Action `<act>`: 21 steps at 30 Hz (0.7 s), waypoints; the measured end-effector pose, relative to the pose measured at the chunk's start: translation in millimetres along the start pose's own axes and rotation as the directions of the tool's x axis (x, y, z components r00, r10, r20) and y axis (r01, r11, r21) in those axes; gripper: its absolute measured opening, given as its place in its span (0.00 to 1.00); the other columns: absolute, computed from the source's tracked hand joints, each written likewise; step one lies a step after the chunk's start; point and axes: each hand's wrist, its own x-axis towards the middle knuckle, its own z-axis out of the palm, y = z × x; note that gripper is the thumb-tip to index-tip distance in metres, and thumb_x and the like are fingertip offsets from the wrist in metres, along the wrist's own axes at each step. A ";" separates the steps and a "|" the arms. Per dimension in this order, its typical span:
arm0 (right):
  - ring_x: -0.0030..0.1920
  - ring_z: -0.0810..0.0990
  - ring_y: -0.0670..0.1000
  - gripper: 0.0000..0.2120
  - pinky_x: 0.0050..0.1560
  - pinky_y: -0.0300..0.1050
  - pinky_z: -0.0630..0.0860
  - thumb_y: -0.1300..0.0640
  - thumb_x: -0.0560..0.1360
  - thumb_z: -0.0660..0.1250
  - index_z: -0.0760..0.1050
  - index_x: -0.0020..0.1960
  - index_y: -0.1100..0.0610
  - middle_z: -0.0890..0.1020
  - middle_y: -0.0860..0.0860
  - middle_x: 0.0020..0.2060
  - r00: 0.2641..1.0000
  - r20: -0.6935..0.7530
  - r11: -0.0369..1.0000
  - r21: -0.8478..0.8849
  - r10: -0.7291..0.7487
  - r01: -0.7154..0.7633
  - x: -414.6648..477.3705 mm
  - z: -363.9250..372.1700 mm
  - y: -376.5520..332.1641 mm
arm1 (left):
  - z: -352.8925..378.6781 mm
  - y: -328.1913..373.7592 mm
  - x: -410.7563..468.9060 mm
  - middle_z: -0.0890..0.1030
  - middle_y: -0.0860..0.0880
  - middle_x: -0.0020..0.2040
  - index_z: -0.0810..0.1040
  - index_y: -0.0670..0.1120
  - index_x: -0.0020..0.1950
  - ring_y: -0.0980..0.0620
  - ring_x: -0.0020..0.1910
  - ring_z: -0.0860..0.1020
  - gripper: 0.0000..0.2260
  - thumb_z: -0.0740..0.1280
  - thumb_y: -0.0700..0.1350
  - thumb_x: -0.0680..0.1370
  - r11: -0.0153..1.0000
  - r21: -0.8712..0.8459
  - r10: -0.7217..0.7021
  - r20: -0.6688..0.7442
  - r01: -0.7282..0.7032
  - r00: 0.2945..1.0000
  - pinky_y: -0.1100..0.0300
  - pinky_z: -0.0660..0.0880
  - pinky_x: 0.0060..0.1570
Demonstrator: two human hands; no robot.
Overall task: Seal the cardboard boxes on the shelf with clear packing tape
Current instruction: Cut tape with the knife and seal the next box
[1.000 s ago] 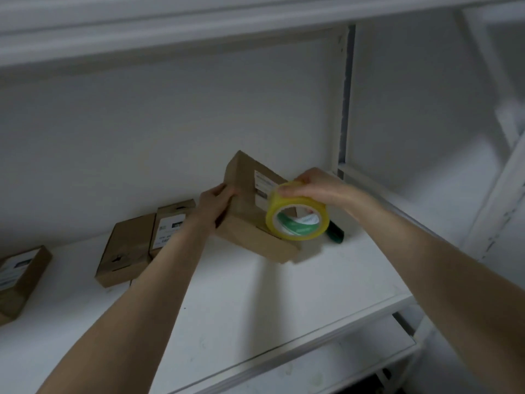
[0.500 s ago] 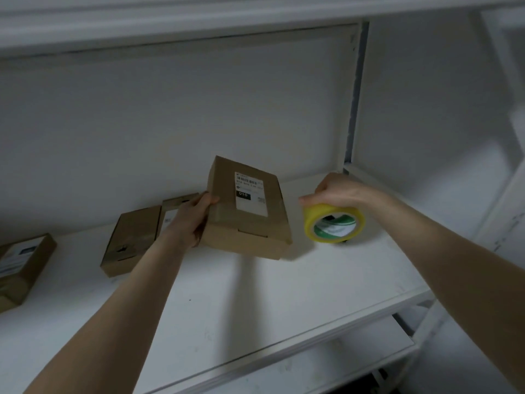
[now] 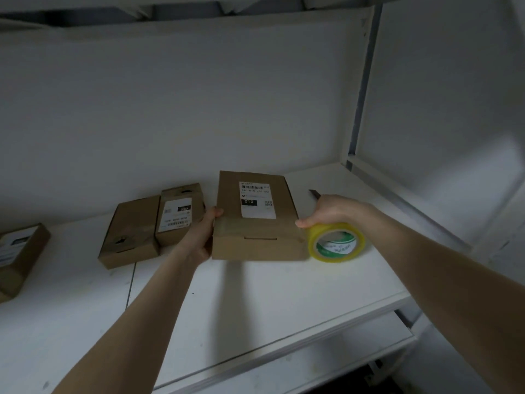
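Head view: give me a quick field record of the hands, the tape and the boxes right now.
left hand: grips the left edge of the labelled box, thumb on top
right hand: holds the tape roll from above, beside the box's right edge
tape roll: yellowish, upright on edge, hole toward camera
other boxes: three further left on the shelf
behind right hand: small dark object, unclear
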 end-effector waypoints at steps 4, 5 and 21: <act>0.55 0.78 0.55 0.40 0.53 0.48 0.76 0.25 0.62 0.68 0.73 0.59 0.55 0.78 0.55 0.60 0.994 0.070 0.990 -0.121 0.087 -0.078 9.7 17.9 -1.8 | -5.5 -17.1 9.5 0.81 0.40 0.55 0.76 0.44 0.60 0.42 0.52 0.80 0.14 0.64 0.50 0.79 0.996 0.060 -0.065 -0.022 0.066 0.998 0.51 0.78 0.45; 0.52 0.78 0.54 0.33 0.51 0.47 0.75 0.26 0.64 0.67 0.74 0.50 0.55 0.79 0.53 0.55 0.993 0.073 0.988 -0.136 0.089 -0.078 10.5 19.6 -2.8 | -4.9 -18.6 9.9 0.81 0.41 0.52 0.76 0.44 0.58 0.44 0.48 0.80 0.13 0.64 0.50 0.79 0.993 0.084 -0.078 -0.030 0.081 0.996 0.53 0.77 0.43; 0.43 0.80 0.52 0.26 0.44 0.44 0.75 0.32 0.67 0.71 0.75 0.40 0.56 0.79 0.53 0.44 0.994 0.105 0.996 0.084 0.018 -0.027 5.7 19.0 2.7 | 58.6 -64.3 -2.1 0.51 0.48 0.79 0.51 0.56 0.78 0.48 0.78 0.48 0.30 0.48 0.66 0.79 -0.118 0.969 0.325 0.245 -0.218 0.913 0.44 0.46 0.75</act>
